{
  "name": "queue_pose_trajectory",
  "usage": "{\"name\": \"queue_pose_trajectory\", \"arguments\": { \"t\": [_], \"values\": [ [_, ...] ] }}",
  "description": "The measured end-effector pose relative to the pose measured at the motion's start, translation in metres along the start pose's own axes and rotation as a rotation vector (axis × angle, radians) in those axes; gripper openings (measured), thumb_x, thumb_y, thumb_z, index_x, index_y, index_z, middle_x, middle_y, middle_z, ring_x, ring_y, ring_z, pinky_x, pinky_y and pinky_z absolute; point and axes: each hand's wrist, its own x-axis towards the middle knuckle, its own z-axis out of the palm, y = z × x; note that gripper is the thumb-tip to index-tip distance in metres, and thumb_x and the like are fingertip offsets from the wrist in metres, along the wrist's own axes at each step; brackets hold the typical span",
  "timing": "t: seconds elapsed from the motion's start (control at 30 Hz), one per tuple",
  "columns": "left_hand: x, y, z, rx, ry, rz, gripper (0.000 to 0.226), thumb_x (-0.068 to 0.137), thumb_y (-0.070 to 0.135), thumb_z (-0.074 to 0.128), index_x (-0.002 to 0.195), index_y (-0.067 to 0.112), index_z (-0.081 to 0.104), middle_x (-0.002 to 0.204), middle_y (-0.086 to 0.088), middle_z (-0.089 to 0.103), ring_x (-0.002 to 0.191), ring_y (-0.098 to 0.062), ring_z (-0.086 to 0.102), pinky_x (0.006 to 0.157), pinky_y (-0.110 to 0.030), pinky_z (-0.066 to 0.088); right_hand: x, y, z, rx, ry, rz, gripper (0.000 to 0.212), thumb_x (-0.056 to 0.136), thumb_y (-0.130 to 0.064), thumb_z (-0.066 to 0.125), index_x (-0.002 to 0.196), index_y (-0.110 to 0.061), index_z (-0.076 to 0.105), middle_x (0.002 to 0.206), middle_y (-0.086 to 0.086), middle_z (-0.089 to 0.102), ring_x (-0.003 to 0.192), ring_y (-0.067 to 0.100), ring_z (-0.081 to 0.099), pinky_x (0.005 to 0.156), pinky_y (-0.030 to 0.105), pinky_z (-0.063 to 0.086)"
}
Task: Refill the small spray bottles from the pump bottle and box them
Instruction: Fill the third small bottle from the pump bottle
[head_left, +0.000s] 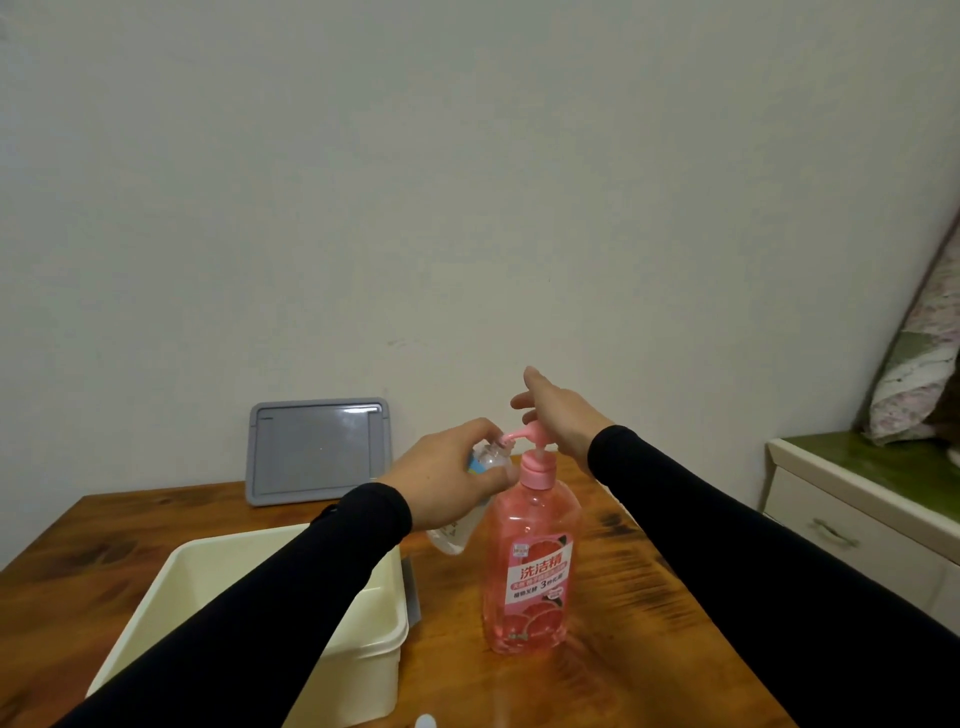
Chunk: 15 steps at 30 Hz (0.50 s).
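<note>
Pink pump bottle (530, 566) upright on wood table (649, 623), centre-right. I see L hand (447, 483) wrapped round small clear spray bottle (457, 535), tilted, open neck up at pump spout (506, 440). R hand (558, 421) flat on pump head, fingers spread wide, gripping nothing. Cream box (363, 644) open, left of pump bottle, under L sleeve. Grey lid (317, 452) leans on wall behind. White cap (425, 721) at bottom edge, partly cut off.
</note>
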Motion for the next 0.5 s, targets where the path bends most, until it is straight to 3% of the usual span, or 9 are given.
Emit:
{"name": "queue_pose_trajectory", "arguments": {
  "t": [0.17, 0.5],
  "values": [
    [-0.004, -0.002, -0.001, -0.015, -0.012, -0.020, 0.037, 0.087, 0.049, 0.060, 0.118, 0.032, 0.048, 0.097, 0.006, 0.059, 0.084, -0.014, 0.060, 0.070, -0.022, 0.049, -0.004, -0.002, 0.004, -0.003, -0.024, -0.005, 0.063, 0.099, -0.053, 0.017, 0.129, -0.013, 0.055, 0.114, 0.010, 0.055, 0.105, 0.021, 0.052, 0.090, 0.031, 0.034],
    [-0.014, -0.005, -0.008, -0.019, 0.008, -0.057, 0.040, 0.088, 0.047, 0.059, 0.121, 0.029, 0.046, 0.106, 0.002, 0.061, 0.090, -0.016, 0.061, 0.077, -0.025, 0.052, -0.012, -0.008, 0.000, -0.003, -0.012, -0.007, 0.065, 0.097, -0.057, 0.018, 0.129, -0.014, 0.055, 0.089, 0.001, 0.056, 0.108, 0.025, 0.055, 0.099, 0.036, 0.036]
  ]
}}
